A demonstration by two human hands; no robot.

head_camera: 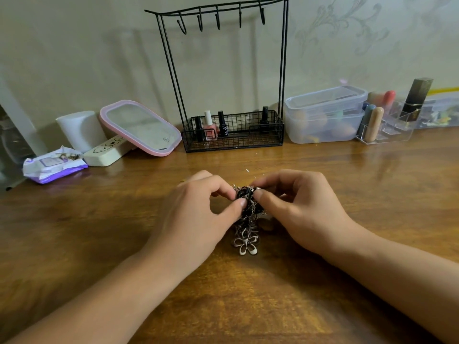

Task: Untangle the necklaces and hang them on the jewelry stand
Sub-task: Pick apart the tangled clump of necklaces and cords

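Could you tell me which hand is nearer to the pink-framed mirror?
Left. The left hand lies in front of the pink-framed mirror, slightly to its right; the right hand sits farther right, beyond the necklace tangle.

The wooden desk (323, 281) has a glossy, patchy brown top. Between the two hands lies a tangled clump of necklaces (247, 217), its pale flower pendant (246, 245) resting on the wood on the near side of the fingers. Straight beyond the hands, against the wall, stands a black wire jewelry stand (232, 130). Beyond the left hand (196, 214) lean a pink-framed mirror (141, 127), a cream case (106, 152), a white cylinder (80, 130) and a purple wipes pack (53, 166). Beyond the right hand (300, 207) sit stacked clear plastic tubs (325, 115) and a clear cosmetics organiser (387, 127).
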